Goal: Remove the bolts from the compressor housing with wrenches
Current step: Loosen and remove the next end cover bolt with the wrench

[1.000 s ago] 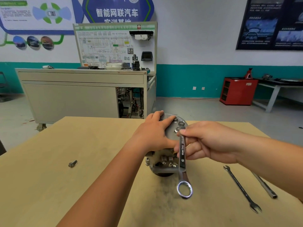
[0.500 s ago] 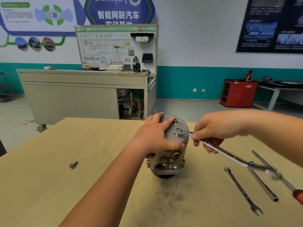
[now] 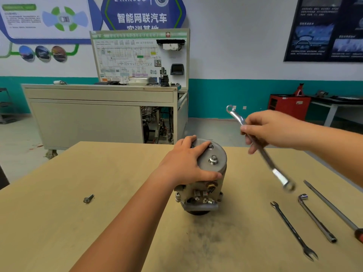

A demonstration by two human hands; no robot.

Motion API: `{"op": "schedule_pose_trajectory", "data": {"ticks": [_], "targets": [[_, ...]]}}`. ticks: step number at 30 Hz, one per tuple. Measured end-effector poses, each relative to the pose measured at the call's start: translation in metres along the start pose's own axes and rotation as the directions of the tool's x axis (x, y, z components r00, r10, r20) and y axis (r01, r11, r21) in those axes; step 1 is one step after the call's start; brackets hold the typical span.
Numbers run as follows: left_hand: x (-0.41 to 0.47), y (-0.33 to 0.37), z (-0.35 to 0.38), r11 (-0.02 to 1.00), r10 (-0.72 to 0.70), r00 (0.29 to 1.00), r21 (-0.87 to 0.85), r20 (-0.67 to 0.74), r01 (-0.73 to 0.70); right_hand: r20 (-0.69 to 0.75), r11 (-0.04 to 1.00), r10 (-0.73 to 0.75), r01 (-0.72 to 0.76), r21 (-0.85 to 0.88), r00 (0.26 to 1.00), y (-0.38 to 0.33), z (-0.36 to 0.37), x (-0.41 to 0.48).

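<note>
The compressor housing (image 3: 204, 189) stands upright in the middle of the wooden table (image 3: 59, 213). A bolt (image 3: 213, 160) sticks up from its round grey top, and a smaller one sits near the top's far edge, at 12 o'clock. The left hand (image 3: 186, 165) comes in from 7 o'clock and holds the housing, with its fingers over the top and its thumb curled along the near side. At 2 o'clock the right hand (image 3: 269, 130) is up in the air, well apart from the housing, pinching a shiny wrench (image 3: 263, 152) by its middle. The wrench is tilted and touches no bolt. At 9 o'clock a loose bolt (image 3: 88, 198) lies on the table. At 4 o'clock lie a thin open-end wrench (image 3: 292, 228), a bent socket wrench (image 3: 316, 218) and a long screwdriver (image 3: 332, 208), side by side.
</note>
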State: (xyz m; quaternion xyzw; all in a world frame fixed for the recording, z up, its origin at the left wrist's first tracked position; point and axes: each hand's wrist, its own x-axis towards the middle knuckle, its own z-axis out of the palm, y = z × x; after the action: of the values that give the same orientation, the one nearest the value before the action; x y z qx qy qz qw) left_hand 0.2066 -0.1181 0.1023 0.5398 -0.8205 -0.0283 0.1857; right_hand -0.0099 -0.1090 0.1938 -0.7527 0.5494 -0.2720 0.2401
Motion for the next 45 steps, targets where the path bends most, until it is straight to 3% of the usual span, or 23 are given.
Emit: {"op": "schedule_pose_trajectory", "data": {"ticks": [2, 5, 7, 20, 24, 29, 36, 39, 42, 45], "targets": [[0.000, 0.000, 0.001, 1.000, 0.003, 1.000, 0.001, -0.006, -0.003, 0.128, 0.984, 0.060, -0.080, 0.156, 0.990, -0.006, 0.017, -0.013], [0.001, 0.001, 0.001, 1.000, 0.001, 1.000, -0.001, -0.006, -0.001, 0.392, 0.898, 0.060, -0.221, 0.381, 0.918, -0.014, 0.044, -0.035], [0.001, 0.001, 0.000, 1.000, 0.000, 1.000, -0.001, -0.001, 0.000, 0.474, 0.835, 0.054, -0.300, 0.461, 0.879, -0.017, 0.055, -0.045], [-0.001, 0.007, -0.002, 1.000, -0.027, 1.000, 0.006, 0.010, 0.027, 0.429, 0.758, 0.083, -0.336, 0.559, 0.900, -0.012, 0.065, -0.043], [-0.001, 0.006, -0.001, 1.000, -0.020, 1.000, 0.000, 0.005, 0.020, 0.495, 0.836, 0.094, -0.339, 0.432, 0.864, -0.009, 0.059, -0.038], [0.000, 0.003, 0.000, 1.000, -0.004, 1.000, 0.021, -0.008, 0.004, 0.582, 0.958, 0.196, -0.281, 0.059, 0.789, -0.005, 0.037, -0.031], [0.000, 0.004, 0.000, 1.000, 0.001, 1.000, 0.026, -0.010, -0.001, 0.573, 0.965, 0.171, -0.254, 0.067, 0.802, -0.009, 0.033, -0.018], [-0.001, 0.002, -0.001, 1.000, -0.004, 1.000, 0.019, 0.000, 0.004, 0.574, 0.975, 0.217, -0.203, -0.088, 0.789, -0.008, 0.021, -0.010], [-0.001, 0.001, -0.001, 1.000, -0.012, 1.000, 0.012, 0.003, 0.012, 0.453, 0.944, 0.270, -0.141, -0.298, 0.850, -0.008, 0.006, 0.000], [0.000, 0.003, -0.001, 1.000, -0.012, 1.000, 0.012, 0.001, 0.012, 0.276, 0.886, 0.134, 0.010, -0.464, 0.952, -0.005, -0.002, 0.013]]}}
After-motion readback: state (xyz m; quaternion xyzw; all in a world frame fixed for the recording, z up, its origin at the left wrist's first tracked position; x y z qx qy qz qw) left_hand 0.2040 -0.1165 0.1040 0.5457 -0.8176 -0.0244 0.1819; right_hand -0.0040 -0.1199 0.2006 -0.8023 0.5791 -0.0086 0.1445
